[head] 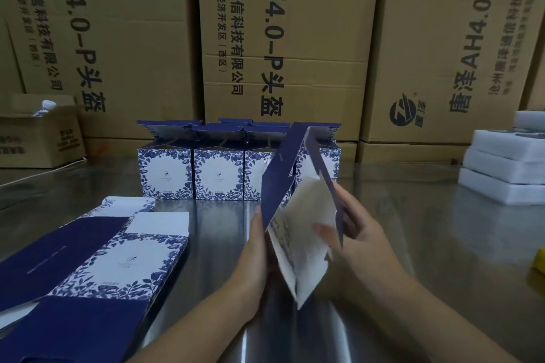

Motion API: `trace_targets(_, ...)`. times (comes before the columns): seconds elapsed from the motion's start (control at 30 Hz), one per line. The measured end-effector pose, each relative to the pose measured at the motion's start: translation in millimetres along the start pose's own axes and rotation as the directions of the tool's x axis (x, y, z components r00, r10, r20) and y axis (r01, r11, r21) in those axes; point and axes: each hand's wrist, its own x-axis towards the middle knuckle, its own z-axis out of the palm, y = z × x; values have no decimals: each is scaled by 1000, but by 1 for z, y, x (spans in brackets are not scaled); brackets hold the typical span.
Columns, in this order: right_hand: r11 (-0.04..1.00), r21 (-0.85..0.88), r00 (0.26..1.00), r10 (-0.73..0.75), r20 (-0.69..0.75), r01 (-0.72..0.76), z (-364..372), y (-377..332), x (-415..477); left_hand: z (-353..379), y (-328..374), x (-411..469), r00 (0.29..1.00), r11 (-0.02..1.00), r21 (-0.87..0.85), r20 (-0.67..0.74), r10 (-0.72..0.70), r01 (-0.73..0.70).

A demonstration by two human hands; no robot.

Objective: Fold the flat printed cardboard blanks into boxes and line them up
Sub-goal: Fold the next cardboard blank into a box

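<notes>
Head view: nearest, both hands hold one blank (298, 230) up off the steel table (413, 230), half-opened and tilted. The left hand (256, 256) presses flat along its dark blue outer panel, fingers together; the right hand (351, 233) pinches the opposite edge, thumb inside on the pale inner face, fingers behind. The risk here is a crooked crease — if the two hands push unevenly, the panels could buckle off their score lines, or the bottom flaps could jam rather than tuck.

To the left the stack of flat blanks (97, 259) lies close by; an elbow swing could slide the top sheet askew.

Farther back, the row of finished boxes (218, 168) stands side by side with lids open. The raised blank's top edge overlaps the rightmost one in view — how near it is cannot be told, but a careless lift might knock that box out of line. Behind stand brown cartons (283, 38).
</notes>
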Motion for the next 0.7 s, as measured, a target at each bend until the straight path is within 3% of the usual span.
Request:
trace_targets(0.13, 998, -48, 985, -52, -165, 45, -13, -3, 3, -4, 2, 6, 994, 997, 75, -108, 19, -10)
trace_targets(0.23, 987, -128, 966, -123, -228, 95, -17, -10, 3, -10, 6, 7, 993, 996, 79, -113, 39, -30)
trace_targets(0.4, 970, -202, 966, -173, -194, 133, -19, -16, -1, -14, 12, 4, 957, 970, 211, -237, 167, -117)
trace_targets(0.47, 963, -232, 965, -182, -187, 137, -19, -16, -1, -14, 16, 0, 918, 923, 312, -249, 309, -226)
trace_targets(0.57, 968, -208, 965, -182, -187, 142, -20, -13, -1, -12, 18, -7, 846, 755, 515, -102, 523, -405)
trace_targets(0.7, 967, -202, 961, -198, -194, 159, -22, -10, 1, -11, 22, -11, 790, 613, 587, 76, 608, -528)
